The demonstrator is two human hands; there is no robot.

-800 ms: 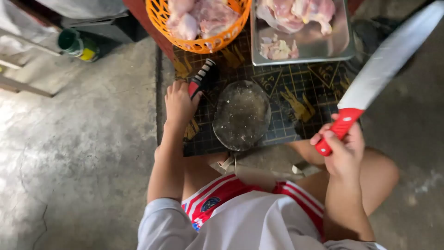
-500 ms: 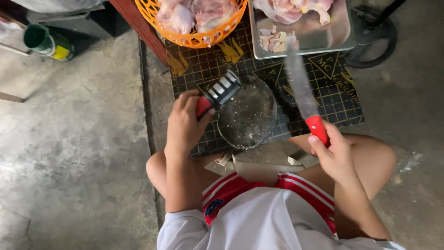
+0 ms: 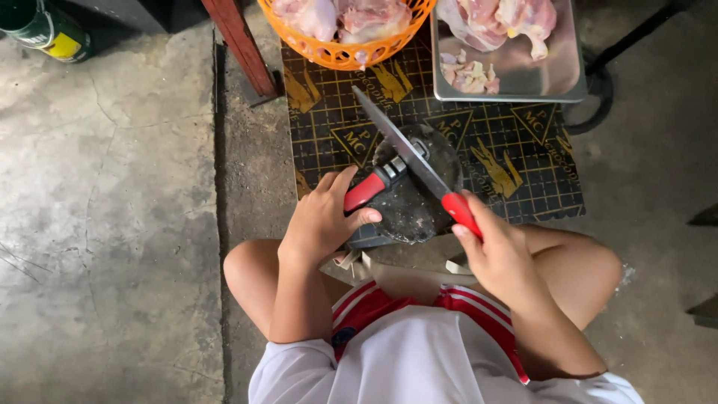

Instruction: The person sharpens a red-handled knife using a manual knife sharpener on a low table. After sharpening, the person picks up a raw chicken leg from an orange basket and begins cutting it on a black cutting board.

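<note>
My right hand point(image 3: 497, 251) grips the red handle of a long knife point(image 3: 396, 138), whose blade points up and left across a round dark cutting block point(image 3: 411, 206). My left hand point(image 3: 321, 221) holds a red-handled knife sharpener point(image 3: 381, 181) flat on that block. The blade lies across the sharpener's black head. The block rests on a black mat point(image 3: 516, 161) with yellow print, just in front of my knees.
An orange basket point(image 3: 340, 51) of raw chicken and a metal tray point(image 3: 572, 86) with more chicken pieces stand at the mat's far edge. A reddish post point(image 3: 239, 45) rises at the left. A green can point(image 3: 41, 30) sits far left on the concrete floor.
The knife swung down from high on the right and now lies across the sharpener. My left hand brought the sharpener from the mat's left onto the block.
</note>
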